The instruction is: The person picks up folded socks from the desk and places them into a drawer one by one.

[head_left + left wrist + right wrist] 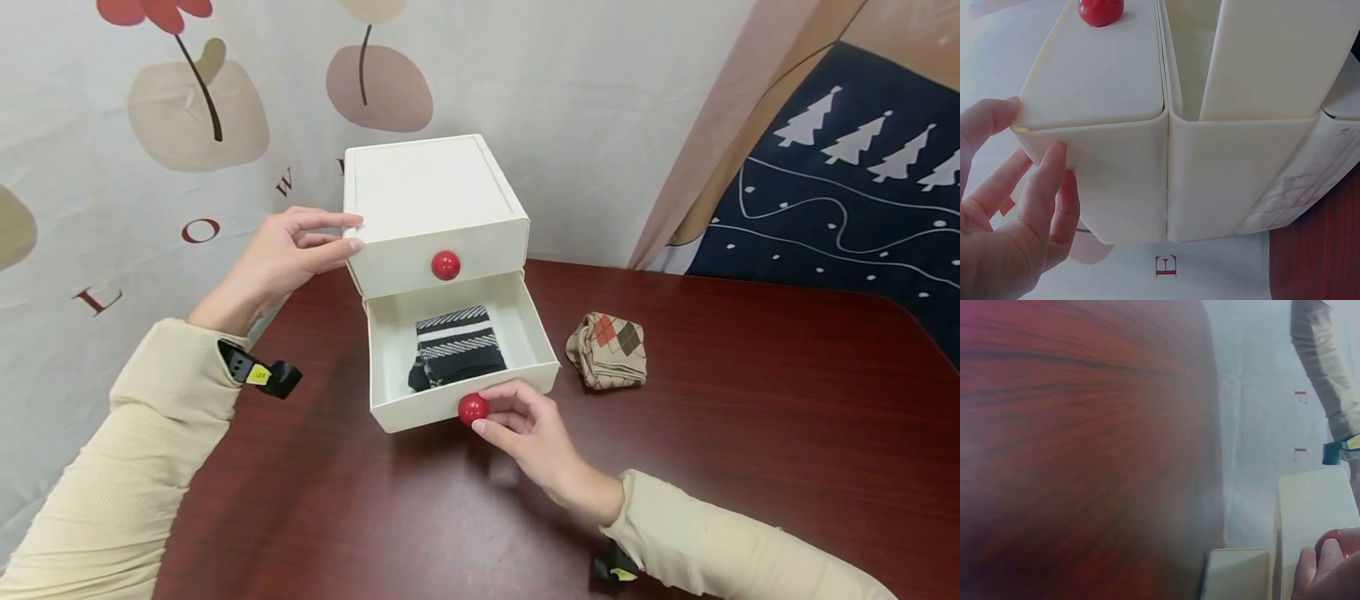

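Note:
A white two-drawer box [431, 187] stands on the table with its lower drawer [536, 342] pulled out and its upper one closed. Inside the lower drawer lies a folded pair of black, white-patterned socks [459, 343]. My right hand [536, 437] pinches the red round knob [472, 407] of that drawer between thumb and fingers. At the upper left front corner of the box, my left hand [288, 246] rests its fairly straight fingers; the left wrist view shows fingertips [1055, 153] against the side wall. Another red knob [446, 265] sits on the upper drawer.
Folded beige argyle socks [609, 352] lie on the dark red table [750, 400], right of the drawer. Behind the box hangs a pale curtain [600, 125] with flower prints. A navy cloth with white trees [847, 183] is at the right.

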`<state>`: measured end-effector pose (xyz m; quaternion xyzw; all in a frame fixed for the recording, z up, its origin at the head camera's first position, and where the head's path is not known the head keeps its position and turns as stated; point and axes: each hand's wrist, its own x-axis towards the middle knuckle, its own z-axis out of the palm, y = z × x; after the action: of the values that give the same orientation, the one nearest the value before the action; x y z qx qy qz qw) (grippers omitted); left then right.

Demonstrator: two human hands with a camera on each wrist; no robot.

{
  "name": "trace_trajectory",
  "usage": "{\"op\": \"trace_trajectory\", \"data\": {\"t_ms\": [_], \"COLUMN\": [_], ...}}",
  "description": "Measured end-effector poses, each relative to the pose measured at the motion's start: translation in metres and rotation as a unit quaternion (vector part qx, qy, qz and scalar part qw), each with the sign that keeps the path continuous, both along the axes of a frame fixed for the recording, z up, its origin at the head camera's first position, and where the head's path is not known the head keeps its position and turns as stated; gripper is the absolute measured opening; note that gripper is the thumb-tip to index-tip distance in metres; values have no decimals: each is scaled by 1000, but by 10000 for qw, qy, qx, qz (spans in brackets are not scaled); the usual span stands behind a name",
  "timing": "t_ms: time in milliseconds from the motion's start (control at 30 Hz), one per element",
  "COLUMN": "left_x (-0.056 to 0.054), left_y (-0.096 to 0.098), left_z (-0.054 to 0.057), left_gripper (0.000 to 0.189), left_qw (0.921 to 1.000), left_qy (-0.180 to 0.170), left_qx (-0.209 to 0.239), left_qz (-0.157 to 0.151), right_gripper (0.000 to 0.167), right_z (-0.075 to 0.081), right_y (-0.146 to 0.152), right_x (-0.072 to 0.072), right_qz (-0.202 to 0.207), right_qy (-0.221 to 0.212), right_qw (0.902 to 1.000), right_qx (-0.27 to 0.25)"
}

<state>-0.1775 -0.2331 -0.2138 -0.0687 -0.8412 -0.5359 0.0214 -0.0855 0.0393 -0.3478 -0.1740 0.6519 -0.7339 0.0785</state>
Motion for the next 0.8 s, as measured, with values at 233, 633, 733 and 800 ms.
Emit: {"op": "trace_trajectory", "data": {"t_ms": [233, 633, 733, 800], "left_x": [0, 0, 0, 0], "left_y": [0, 0, 0, -1], "left_z": [0, 0, 0, 0], "left_gripper": [43, 41, 41, 41], "left_qw": [10000, 9998, 9999, 9999], "left_qy": [-14, -21, -35, -30], "left_qx": [21, 179, 149, 140], "left_qz": [-6, -33, -25, -22], "right_gripper": [29, 30, 29, 29], "right_z": [6, 11, 12, 12], "right_y": [-7, -22, -26, -28], "right_x": [-13, -54, -65, -73], "right_qz": [-159, -213, -242, -257], "right_qy": [-224, -455, -436, -413], "right_qw": [9996, 9987, 9986, 9986], "right_qx": [112, 95, 169, 223]}}
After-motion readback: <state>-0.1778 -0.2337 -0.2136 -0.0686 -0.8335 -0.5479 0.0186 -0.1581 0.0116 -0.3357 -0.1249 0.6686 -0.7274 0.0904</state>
